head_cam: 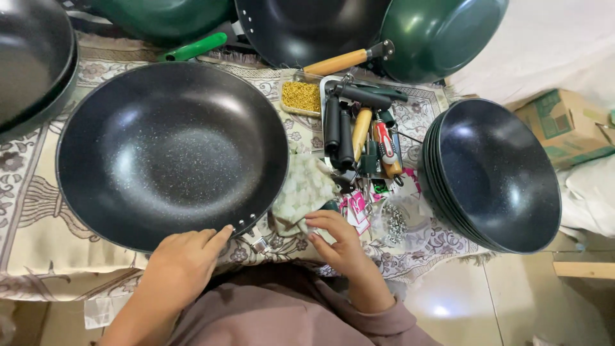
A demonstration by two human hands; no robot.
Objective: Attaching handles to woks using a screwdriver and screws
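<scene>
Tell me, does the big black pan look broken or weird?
A bit odd: the big black pan has no handle, only bare rivets at its near rim, by the left hand. Loose handles lie heaped in a tray beside it.

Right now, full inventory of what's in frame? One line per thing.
Large black speckled non-stick wok: 1, black, centre-left on the patterned mat.
Stack of black speckled woks: several, exact count unclear, black, right edge of the mat.
Dark green woks: at least 2, green, top.
Patterned beige mat: 1, beige, under everything.
Tray of small golden parts: 1, yellow, top centre.
Loose wok handles: several, black and wooden, centre.
Pale checked cloth: 1, whitish, beside the large wok.
Cardboard box: 1, brown and green, far right.
Left hand: 1, touching the large wok's rim.
Right hand: 1, on the cloth.
</scene>
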